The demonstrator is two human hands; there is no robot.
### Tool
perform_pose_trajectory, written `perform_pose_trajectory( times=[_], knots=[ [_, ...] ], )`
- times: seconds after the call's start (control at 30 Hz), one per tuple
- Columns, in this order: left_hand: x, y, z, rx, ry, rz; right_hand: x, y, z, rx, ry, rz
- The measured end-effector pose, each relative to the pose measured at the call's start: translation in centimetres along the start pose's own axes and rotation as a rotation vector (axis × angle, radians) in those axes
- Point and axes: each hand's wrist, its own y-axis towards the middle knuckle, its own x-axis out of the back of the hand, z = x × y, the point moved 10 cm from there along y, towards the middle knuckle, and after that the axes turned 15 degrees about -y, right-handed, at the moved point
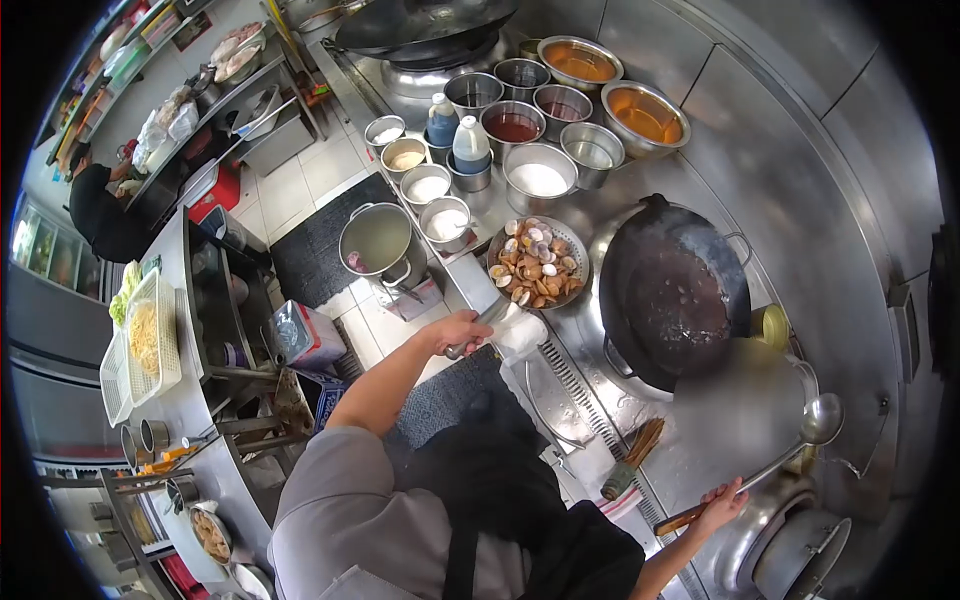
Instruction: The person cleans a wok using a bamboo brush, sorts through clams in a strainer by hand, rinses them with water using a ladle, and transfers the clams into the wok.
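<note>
My left hand (463, 333) is closed round the handle of a perforated strainer (495, 262), which holds clams (538, 265). A white cloth (520, 328) lies beside that handle. To the right of the strainer sits a black wok (625, 250) with dark, steaming liquid (680, 300) in it. My right hand (722, 505) grips the long handle of a ladle (822, 418) near its wooden end. The ladle's bowl is over the steel counter, to the right of a blurred patch below the wok.
Behind the strainer stand several metal pots (540, 178) and two bottles (471, 145). A bamboo brush (635, 458) lies near the counter's front edge. On the floor at left is a large pot (380, 240). A person (100, 210) works at the far left.
</note>
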Motion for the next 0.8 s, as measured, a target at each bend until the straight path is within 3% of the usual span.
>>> perform_pose_trajectory(
  times=[0.4, 0.67, 0.7, 0.8],
  knots=[
    [-2.6, -5.9, -0.2, -0.13, -0.022, -0.015, 2.4, 1.1, -1.1, -0.004, 0.008, -0.03],
    [-6.6, -16.1, -1.2, -0.161, 0.095, -0.076, 8.5, 8.2, -7.4, 0.024, -0.159, -0.037],
    [-7.7, -17.6, -1.2, -0.165, 0.141, -0.091, 10.1, 8.8, -8.2, 0.034, -0.436, -0.019],
    [-11.0, -21.0, 0.4, -0.151, 0.238, -0.126, 12.2, 12.7, -10.1, 0.463, -1.258, -0.079]
  ],
)
